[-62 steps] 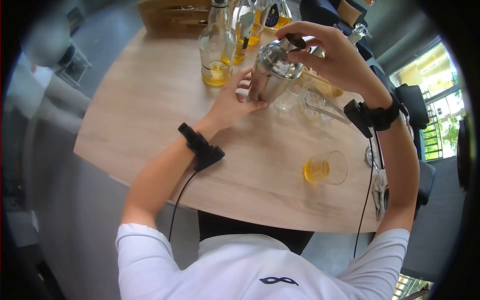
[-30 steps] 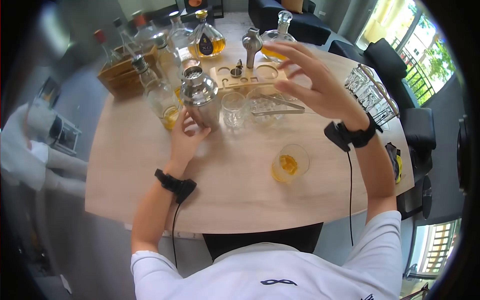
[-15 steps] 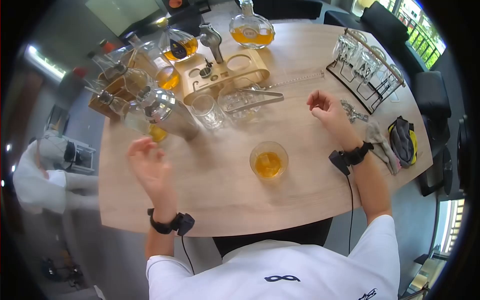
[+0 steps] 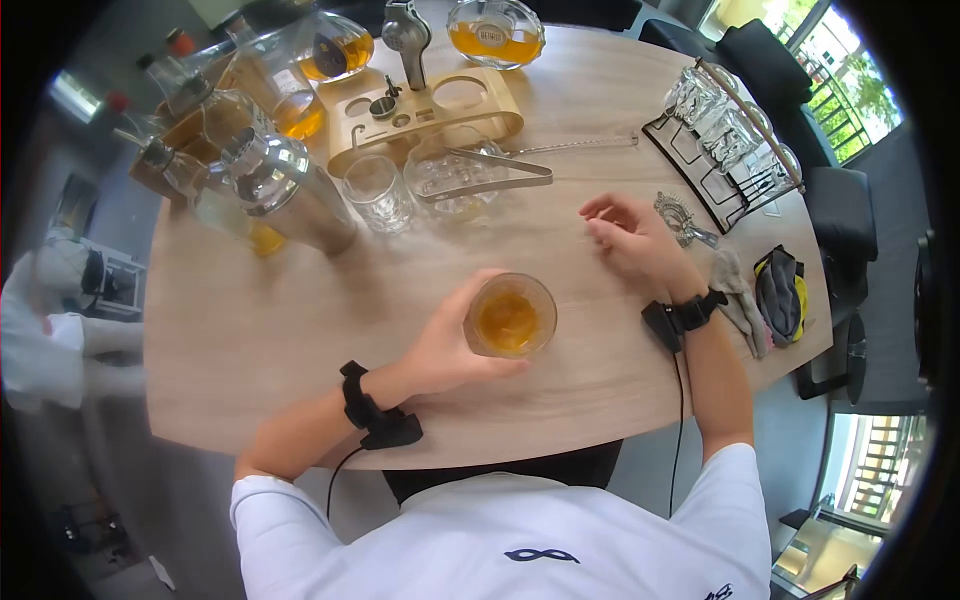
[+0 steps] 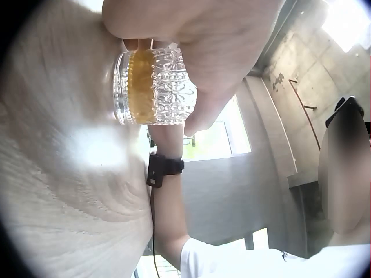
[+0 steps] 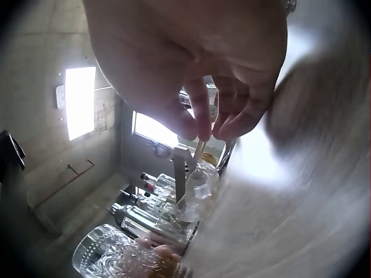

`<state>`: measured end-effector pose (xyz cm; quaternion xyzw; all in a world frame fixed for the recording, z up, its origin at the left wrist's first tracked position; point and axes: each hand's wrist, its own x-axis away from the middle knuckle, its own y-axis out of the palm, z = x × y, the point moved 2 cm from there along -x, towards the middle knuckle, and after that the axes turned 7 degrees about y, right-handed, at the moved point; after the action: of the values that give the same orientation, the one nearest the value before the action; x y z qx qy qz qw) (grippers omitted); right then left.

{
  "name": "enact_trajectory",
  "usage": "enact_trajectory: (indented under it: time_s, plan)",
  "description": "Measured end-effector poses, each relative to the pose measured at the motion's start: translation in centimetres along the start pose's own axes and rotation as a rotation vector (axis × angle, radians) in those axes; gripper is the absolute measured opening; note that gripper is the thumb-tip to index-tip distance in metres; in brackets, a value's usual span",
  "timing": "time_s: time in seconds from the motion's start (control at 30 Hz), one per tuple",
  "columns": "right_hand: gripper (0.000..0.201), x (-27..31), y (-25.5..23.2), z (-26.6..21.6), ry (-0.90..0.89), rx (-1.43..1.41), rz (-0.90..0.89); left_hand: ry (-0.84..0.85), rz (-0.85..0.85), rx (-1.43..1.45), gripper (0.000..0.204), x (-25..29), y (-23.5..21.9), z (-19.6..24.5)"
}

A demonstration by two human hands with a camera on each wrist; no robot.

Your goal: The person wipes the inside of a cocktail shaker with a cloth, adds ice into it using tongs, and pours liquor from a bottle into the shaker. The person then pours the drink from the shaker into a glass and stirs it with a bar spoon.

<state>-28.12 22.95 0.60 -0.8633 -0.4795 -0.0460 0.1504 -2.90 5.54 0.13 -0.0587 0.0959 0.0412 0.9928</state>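
Note:
My left hand (image 4: 445, 345) grips a cut-glass tumbler (image 4: 510, 315) with amber liquid in it, thumb on the near side and fingers around the far side. In the left wrist view the liquid fills the lower part of the tumbler (image 5: 153, 87), whose base is close to the table. To the right, my right hand (image 4: 640, 240) hovers low over the tabletop, its fingers loosely curled around nothing. A steel cocktail shaker (image 4: 290, 190) stands at the left. Beside it are a second glass (image 4: 378, 195) and an ice bowl (image 4: 455, 180) with metal tongs (image 4: 490, 185) lying across it.
Several bottles (image 4: 205, 110) and a wooden crate (image 4: 150, 175) crowd the back left. Behind the ice is a wooden bar-tool stand (image 4: 430, 105). A glass rack (image 4: 715, 150), a strainer (image 4: 680, 220) and gloves (image 4: 780, 295) lie along the right side.
The shaker was set down at the left and both hands came off it. My left hand moved right and took hold of the tumbler. The right hand came down to the right side.

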Motion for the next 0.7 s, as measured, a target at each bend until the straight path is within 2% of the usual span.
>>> enact_trajectory:
  time_s: [0.07,0.1,0.17,0.2,0.23,0.3,0.4,0.43,0.5,0.53,0.57,0.63,0.7]
  plan:
    - [0.029,-0.7,0.3,-1.1,-0.113,0.312,0.006,0.009,-0.009,0.040,0.084,0.0,-0.1,-0.5]
    - [0.029,-1.5,0.2,-1.7,-0.112,0.322,0.005,0.010,-0.021,0.063,0.084,0.0,-0.1,-0.5]
    - [0.039,-3.8,-0.4,-2.8,-0.013,0.336,0.059,0.012,-0.027,0.051,0.084,0.0,-0.4,-0.2]
    - [0.046,-5.4,-1.3,-2.8,0.030,0.468,0.084,0.005,-0.035,0.032,0.085,0.0,-0.5,0.0]
    - [0.046,-7.2,-2.2,-2.5,0.022,0.473,0.080,0.010,-0.027,0.029,0.085,0.1,-0.5,0.0]
    - [0.034,-9.7,-3.5,-2.2,0.072,0.743,0.208,0.015,-0.044,0.035,0.086,0.1,-0.5,-0.5]
    - [0.025,-11.3,-3.9,-2.6,0.129,0.862,0.291,-0.003,-0.063,0.031,0.089,0.3,-0.7,-0.9]
    - [0.025,-11.8,-4.3,-2.3,0.118,0.872,0.275,-0.002,-0.042,0.032,0.089,0.2,-0.8,-1.0]
    - [0.018,-11.9,-4.2,-2.1,0.069,0.927,0.360,0.022,-0.066,0.010,0.090,0.4,-0.8,-1.1]
    - [0.022,-11.3,-4.2,-2.7,0.191,0.837,0.321,0.007,-0.060,0.022,0.090,0.6,-0.8,-1.2]
    - [0.022,-11.6,-4.6,-1.9,0.202,0.837,0.310,0.021,-0.072,-0.002,0.090,0.5,-0.8,-1.3]
    - [0.024,-12.4,-6.5,-0.9,-0.076,0.872,0.457,0.035,-0.090,-0.019,0.091,0.3,-0.8,-1.5]
    - [0.021,-12.4,-7.1,-1.1,-0.078,0.810,0.515,0.035,-0.098,-0.012,0.091,0.3,-0.8,-1.7]
